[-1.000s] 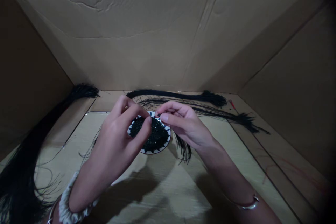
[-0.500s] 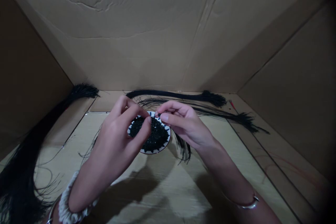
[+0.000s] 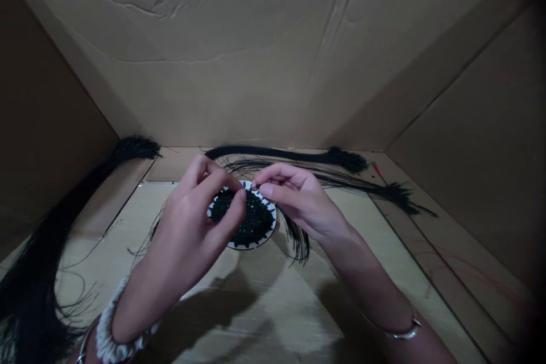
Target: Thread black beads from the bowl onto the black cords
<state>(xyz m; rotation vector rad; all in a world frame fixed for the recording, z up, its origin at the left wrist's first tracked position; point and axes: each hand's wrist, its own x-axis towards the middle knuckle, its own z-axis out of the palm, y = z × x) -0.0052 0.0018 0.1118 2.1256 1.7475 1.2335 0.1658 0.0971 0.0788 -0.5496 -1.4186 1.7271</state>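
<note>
right hand (image 3: 306,205) pinches dark strand (image 3: 255,187), crosswise, tip leftward; left hand (image 3: 194,219) pinches (contents unclear).

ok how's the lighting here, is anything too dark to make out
Head view: dim overall, shadows across the work surface; head view: right edge fades to black; head view: black bits merge into one dark mass on the blue patterned plate, and the thin item between left hand and right hand is too dark and fine to identify.
</note>
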